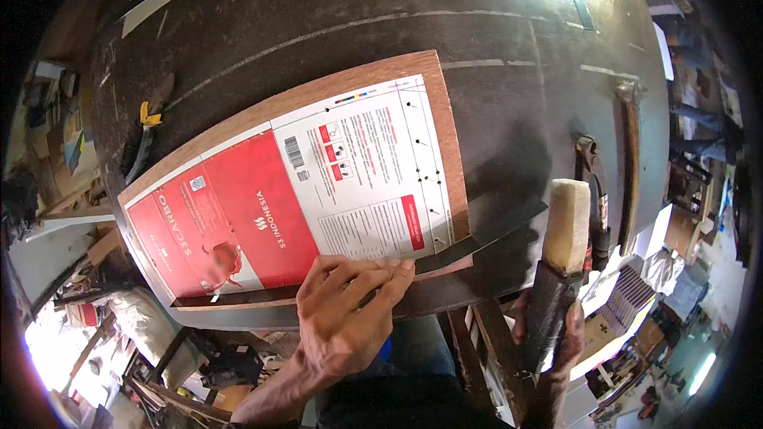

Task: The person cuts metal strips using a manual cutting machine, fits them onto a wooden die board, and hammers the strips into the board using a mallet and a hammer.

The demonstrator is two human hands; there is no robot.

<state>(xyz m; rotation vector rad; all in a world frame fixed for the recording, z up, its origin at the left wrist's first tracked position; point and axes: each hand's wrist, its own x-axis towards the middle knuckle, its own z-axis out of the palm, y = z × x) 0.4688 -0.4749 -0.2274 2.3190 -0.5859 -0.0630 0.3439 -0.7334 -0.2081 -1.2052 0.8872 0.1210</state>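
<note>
A wooden board [451,123] lies on a dark worktop, with a red and white printed sheet [262,214] flat on it. Several small dark nail-like points stick up near the sheet's right end. Along the near edge runs a flexible black strip [509,230], its free end sticking out past the board's right corner. My left hand [342,314] is closed over the strip, fingertips pressing on it at the edge; the underside of the hand is hidden. In my right hand [563,337], beside the worktop's front edge, is a thick black tool with a pale block end [567,218], held upright.
Pincers [590,163] and a hammer [630,159] lie on the worktop at the right. A yellow and black cutter [149,115] rests at the left. A cardboard box [608,326] and clutter stand below the right edge; a filled sack [151,326] is at lower left.
</note>
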